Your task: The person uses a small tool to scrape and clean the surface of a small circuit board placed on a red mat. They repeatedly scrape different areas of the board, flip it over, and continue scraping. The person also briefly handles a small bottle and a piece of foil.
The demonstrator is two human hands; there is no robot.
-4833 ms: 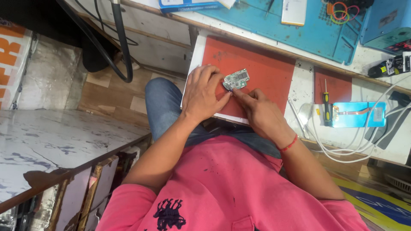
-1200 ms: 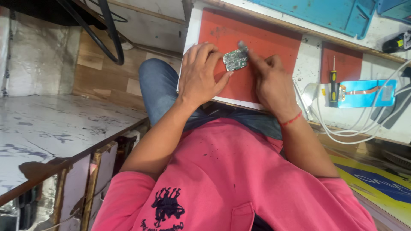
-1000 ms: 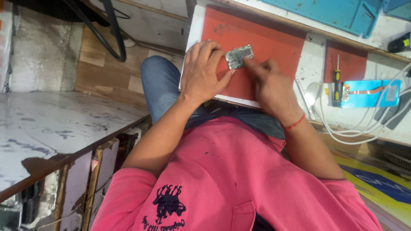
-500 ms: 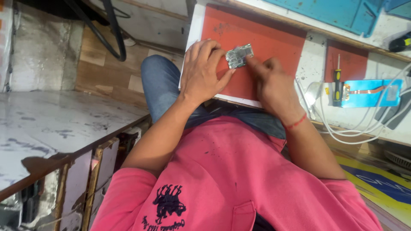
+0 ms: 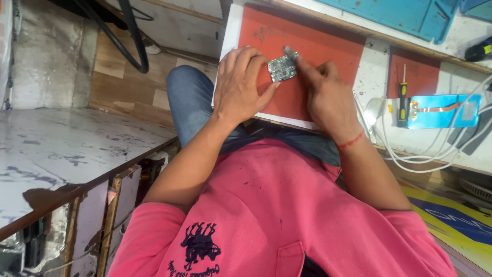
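A small green and silver circuit board (image 5: pixel 282 68) lies on a red work mat (image 5: pixel 318 46) on the white bench. My left hand (image 5: pixel 241 84) rests on the mat with its fingertips and thumb pressed against the board's left side, holding it still. My right hand (image 5: pixel 325 95) grips a thin grey tool (image 5: pixel 291 52) whose tip touches the board's upper right corner. A red thread circles my right wrist.
A yellow-handled screwdriver (image 5: pixel 403 97) and a blue phone part (image 5: pixel 442 111) lie right of the mat among white cables (image 5: pixel 410 159). A blue mat (image 5: pixel 405 13) sits at the back. A marble-topped counter (image 5: pixel 61 154) stands at my left; black hoses (image 5: pixel 132 38) hang beyond it.
My hands stay on the board. The right hand with the tool has shifted slightly along the board's right edge; the view has drifted a little.
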